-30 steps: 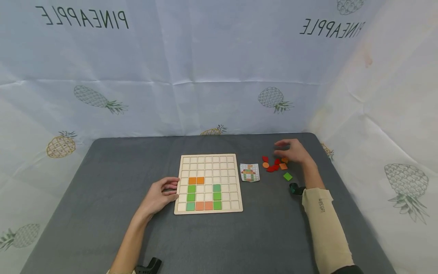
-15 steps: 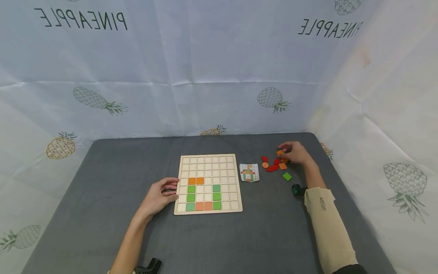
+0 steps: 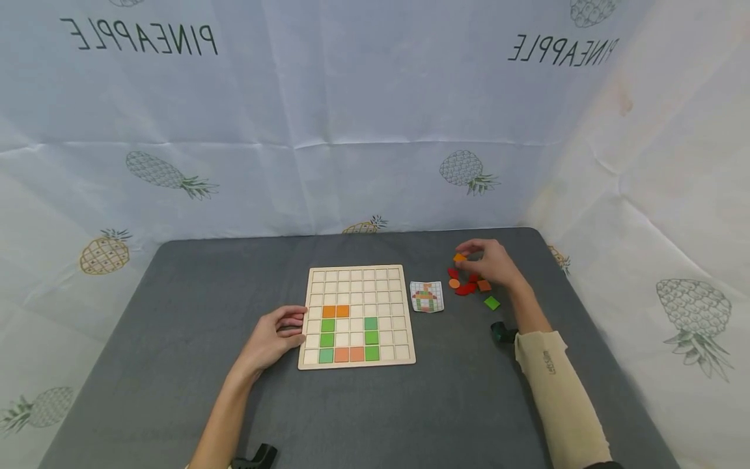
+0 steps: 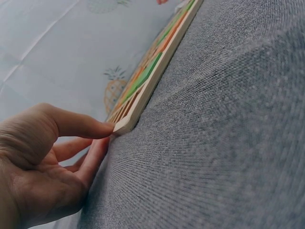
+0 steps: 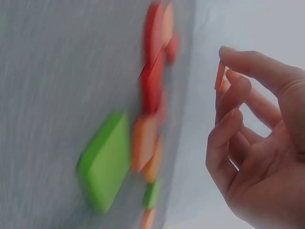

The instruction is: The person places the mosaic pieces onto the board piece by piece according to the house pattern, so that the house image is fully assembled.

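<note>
Out near the table's far right corner, the right hand [image 3: 487, 260] pinched an orange tile [image 3: 459, 258] between thumb and fingertip, up clear of the red tiles [image 3: 463, 290], an orange disc [image 3: 454, 284] and, closer to the front edge, a green tile [image 3: 492, 303]. Across the table [image 3: 363, 417], the left hand [image 3: 271, 340] rested relaxed fingers and thumb against the left edge of the board [image 3: 383, 284], which lay flat beside the picture card [image 3: 427, 306], its orange pair [image 3: 330, 311] and salmon pair [image 3: 342, 355] set in cells. And here was the danger: that grip looked slight, so a loosened fingertip could have dropped the piece among the reds; a dipping wrist could have knocked the green one; a shove at the left edge could have jolted everything, though how snugly the set pieces sat, nobody could tell.
</note>
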Action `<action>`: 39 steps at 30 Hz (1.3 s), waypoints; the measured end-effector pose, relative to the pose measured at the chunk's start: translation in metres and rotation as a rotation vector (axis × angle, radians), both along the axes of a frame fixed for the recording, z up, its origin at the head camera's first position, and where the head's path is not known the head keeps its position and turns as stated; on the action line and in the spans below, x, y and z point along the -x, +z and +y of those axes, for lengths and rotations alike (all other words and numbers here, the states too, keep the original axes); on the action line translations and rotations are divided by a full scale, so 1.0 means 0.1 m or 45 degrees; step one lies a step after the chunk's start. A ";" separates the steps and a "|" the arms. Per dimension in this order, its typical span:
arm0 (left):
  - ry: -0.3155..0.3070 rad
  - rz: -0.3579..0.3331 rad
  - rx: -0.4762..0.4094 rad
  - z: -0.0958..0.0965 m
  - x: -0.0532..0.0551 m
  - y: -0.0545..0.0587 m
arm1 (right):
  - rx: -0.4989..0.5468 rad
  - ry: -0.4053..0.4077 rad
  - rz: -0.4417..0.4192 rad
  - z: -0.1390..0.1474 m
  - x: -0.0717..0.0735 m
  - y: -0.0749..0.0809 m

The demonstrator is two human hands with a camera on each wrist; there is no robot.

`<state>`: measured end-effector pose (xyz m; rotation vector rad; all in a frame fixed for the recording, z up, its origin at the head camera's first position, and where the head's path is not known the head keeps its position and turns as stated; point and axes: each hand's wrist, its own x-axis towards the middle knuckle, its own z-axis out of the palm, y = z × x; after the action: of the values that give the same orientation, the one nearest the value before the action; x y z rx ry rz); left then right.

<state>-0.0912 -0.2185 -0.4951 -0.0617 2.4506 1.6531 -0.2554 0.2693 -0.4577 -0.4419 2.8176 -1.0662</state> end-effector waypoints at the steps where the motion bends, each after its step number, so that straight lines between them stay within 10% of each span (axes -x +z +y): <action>1: 0.001 -0.001 -0.001 0.00 0.00 0.00 | 0.025 0.022 0.006 -0.07 -0.02 0.02; 17: 0.005 -0.007 -0.012 0.00 0.00 0.01 | 0.154 0.369 -0.027 -1.13 -0.37 0.23; 39: -0.004 0.008 -0.019 -0.02 -0.01 -0.01 | -0.125 0.684 -0.075 -2.07 -0.53 -0.07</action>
<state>-0.0906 -0.2202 -0.4956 -0.0511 2.4417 1.6723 -0.2026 0.0621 -0.4649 -1.0555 2.4581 -0.8037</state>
